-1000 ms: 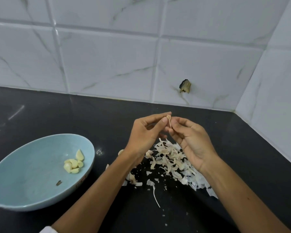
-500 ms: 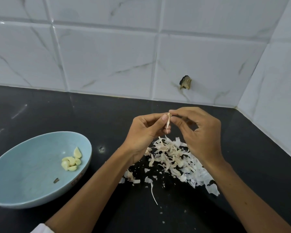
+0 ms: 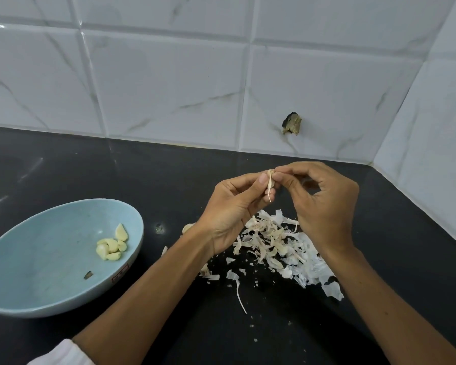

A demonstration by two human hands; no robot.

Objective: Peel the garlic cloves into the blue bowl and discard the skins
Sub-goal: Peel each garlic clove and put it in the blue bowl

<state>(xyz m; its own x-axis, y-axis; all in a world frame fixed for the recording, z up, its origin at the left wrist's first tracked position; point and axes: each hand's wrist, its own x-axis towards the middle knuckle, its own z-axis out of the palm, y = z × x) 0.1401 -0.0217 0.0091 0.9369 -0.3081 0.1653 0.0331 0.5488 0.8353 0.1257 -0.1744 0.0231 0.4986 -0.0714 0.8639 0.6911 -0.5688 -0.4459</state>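
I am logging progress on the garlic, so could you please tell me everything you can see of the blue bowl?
The blue bowl is pale, shallow and round, smooth, perhaps plastic, with a small label on its outer wall. It sits upright on the black counter, left of the pile of skins. Inside, a small cluster of peeled cloves lies by the right wall, with one dark scrap nearer the front.

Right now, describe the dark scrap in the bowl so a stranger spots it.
Find the blue bowl on the left of the black counter. Inside, nearer the person than the peeled cloves, lies a small dark scrap. It alone there is dark; the cloves are pale yellow.
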